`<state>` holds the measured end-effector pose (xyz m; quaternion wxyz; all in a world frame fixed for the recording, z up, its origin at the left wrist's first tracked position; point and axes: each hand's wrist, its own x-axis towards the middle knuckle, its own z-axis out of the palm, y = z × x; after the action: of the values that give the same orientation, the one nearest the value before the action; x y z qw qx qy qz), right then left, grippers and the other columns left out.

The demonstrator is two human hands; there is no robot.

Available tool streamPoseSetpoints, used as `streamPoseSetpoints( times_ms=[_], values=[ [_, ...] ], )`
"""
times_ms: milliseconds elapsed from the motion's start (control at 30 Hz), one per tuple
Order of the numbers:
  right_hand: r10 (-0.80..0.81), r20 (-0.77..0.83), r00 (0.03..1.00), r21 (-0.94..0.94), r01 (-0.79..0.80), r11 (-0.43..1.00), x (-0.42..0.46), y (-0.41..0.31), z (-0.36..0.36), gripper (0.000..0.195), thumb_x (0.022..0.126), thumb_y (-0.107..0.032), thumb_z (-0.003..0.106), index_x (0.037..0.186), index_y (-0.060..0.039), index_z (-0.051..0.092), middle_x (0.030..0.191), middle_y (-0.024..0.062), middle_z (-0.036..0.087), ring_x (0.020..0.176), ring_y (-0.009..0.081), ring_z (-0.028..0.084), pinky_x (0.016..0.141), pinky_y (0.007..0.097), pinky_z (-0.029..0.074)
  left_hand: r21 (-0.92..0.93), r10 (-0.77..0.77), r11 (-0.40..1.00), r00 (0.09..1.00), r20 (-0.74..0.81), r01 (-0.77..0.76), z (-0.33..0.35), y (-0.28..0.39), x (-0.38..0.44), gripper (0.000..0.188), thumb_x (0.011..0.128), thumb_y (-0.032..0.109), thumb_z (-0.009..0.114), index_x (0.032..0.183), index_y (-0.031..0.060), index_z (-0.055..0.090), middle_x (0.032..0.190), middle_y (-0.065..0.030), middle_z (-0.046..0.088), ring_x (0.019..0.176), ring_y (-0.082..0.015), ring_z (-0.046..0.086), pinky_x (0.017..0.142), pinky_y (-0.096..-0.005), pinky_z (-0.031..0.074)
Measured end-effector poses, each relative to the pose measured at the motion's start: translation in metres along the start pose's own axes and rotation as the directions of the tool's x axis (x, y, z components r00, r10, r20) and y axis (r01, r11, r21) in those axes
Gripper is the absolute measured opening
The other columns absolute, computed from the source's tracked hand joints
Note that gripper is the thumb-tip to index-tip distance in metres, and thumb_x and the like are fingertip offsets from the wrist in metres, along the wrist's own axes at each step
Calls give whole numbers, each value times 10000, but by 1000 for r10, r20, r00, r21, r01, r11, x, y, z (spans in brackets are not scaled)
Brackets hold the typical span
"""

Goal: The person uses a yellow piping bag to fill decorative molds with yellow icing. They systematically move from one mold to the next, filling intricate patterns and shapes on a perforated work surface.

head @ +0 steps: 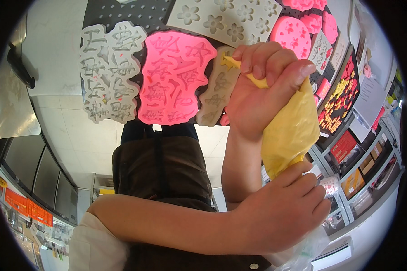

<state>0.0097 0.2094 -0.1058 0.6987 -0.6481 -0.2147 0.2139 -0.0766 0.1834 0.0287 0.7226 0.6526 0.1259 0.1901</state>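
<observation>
A piping bag filled with yellow paste (291,127) slants across the right of centre. My right hand (264,84), palm side towards the camera, is closed around its narrow part. My left hand (285,206) grips its lower end, left forearm crossing my body. The bag's tip is at a beige silicone mould (215,98), where yellow paste (228,62) lies in the top cavity; my right hand partly hides this mould. Beside it lie a pink silicone mould (174,81) and a grey one (112,71), both with character-shaped cavities. All three rest on a black perforated tray (129,13).
A large flower mould (235,32) lies at the top, with a round pink mould (291,37) to its right. Small red and yellow pieces cover a dark tray (341,95) farther right. Metal shelving (342,196) holds boxes. A black-handled tool (20,66) is at left.
</observation>
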Motion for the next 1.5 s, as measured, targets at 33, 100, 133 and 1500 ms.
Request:
streamPoseSetpoints(
  times_ms=[33,100,133,1500],
  values=[
    [11,2,1000,-7,-11,1000,-1,-1,0,614,1179,-586,323,767,-131,355,723,34,416,696,193,441,784,421,498,3,0,1000,1000,-2,0,0,0,0,139,878,200,632,900,62,619,890,-67,590,963,-250,596,1132,-455,453],
    [31,1,1000,-24,-30,999,-2,-4,1,614,1179,-584,324,766,-132,350,720,32,411,694,192,438,781,417,496,7,2,1000,1000,-3,-2,0,0,0,139,876,199,634,895,62,618,887,-68,588,963,-250,596,1134,-457,453],
    [21,-20,1000,-25,-21,999,-2,-4,1,613,1179,-586,325,766,-133,349,721,32,410,695,192,437,782,417,495,8,3,1000,1000,1,-3,0,0,0,138,874,198,634,891,62,616,885,-68,586,962,-250,596,1135,-458,454],
    [203,-110,973,186,-181,966,-33,-11,-10,566,1197,-537,300,807,-140,405,747,17,435,747,205,470,856,423,505,28,11,999,983,183,-17,-2,-1,-14,180,933,243,667,952,73,611,921,-59,579,987,-236,612,1147,-460,472]
  ],
)
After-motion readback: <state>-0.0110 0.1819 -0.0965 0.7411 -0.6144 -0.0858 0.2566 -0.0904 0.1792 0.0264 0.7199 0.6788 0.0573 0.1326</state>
